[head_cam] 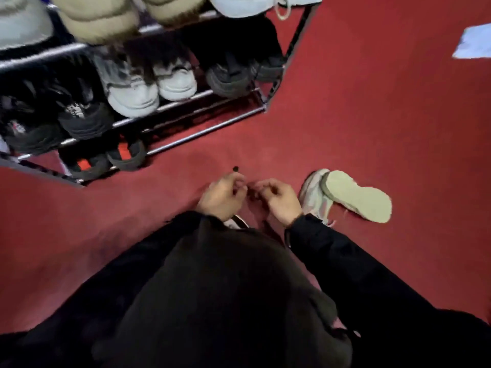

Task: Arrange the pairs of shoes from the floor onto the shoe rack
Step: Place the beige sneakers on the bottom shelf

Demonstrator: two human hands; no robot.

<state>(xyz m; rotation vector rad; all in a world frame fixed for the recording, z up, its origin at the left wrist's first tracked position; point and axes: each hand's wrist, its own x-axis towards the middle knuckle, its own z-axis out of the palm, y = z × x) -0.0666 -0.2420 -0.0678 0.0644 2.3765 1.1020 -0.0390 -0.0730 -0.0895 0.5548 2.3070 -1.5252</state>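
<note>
Red carpet (pixel 372 128) spreads under our blurred hands, left (pixel 221 196) and right (pixel 279 199), both curled; whether they grip anything, we cannot tell. Beside the right hand, one pale sneaker (pixel 356 196) lies sole-up, lengthwise left to right, near the shoe rack (pixel 207 128).

We wear long black sleeves ending snug at each wrist, the left sleeve (pixel 114 282) and right sleeve (pixel 353 269) plain and unmarked, over dark trousers (pixel 220 301) of a soft matte cloth.

Pale sneaker pair (pixel 345 196) on red floor, one sole-up, near the filled shoe rack (pixel 202 131).
</note>
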